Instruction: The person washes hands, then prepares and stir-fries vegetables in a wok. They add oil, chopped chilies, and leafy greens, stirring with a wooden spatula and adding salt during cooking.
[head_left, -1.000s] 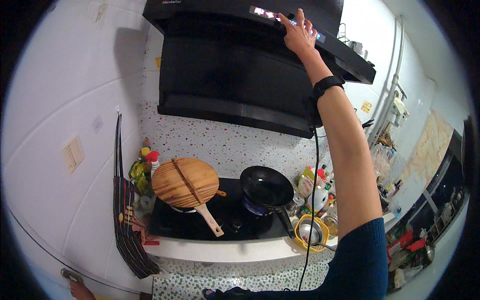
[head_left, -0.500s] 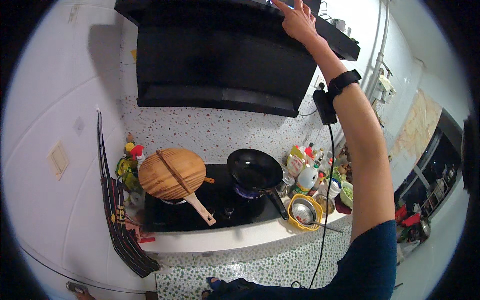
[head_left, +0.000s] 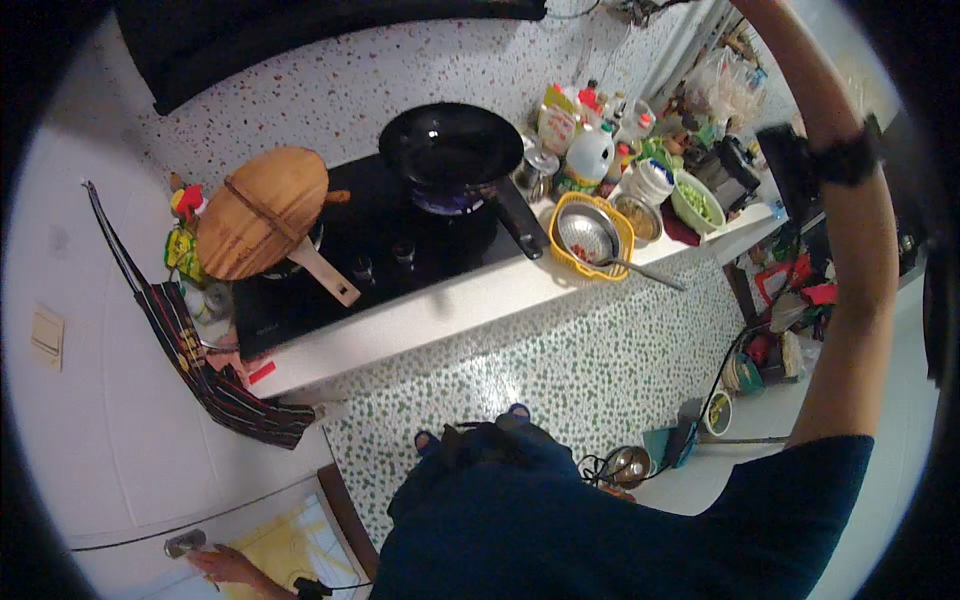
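Observation:
Down at the lower left, my left hand (head_left: pixel 222 565) is closed at a silver door handle (head_left: pixel 184 543). My right arm reaches up along the right side, a black band (head_left: pixel 846 160) round it. Only the base of my right hand (head_left: pixel 762 8) shows at the top edge; its fingers are cut off. A black wok (head_left: pixel 450 148) sits on the right burner of the black glass hob (head_left: pixel 375 235), its handle pointing toward me. Over the left burner is a pan with a pale wooden handle (head_left: pixel 325 275), covered by a round wooden lid (head_left: pixel 262 212).
Right of the hob stands a yellow basket (head_left: pixel 625 235) holding a metal strainer ladle (head_left: pixel 588 232). Beyond it are bottles and a green bowl of chopped greens (head_left: pixel 697 203). A striped apron (head_left: pixel 215 385) hangs at the left. The range hood (head_left: pixel 300 35) overhangs the hob.
The view has tilted down and turned. My right hand, at the range hood's upper front before, is now almost out of the picture. More of my left hand shows at the door handle.

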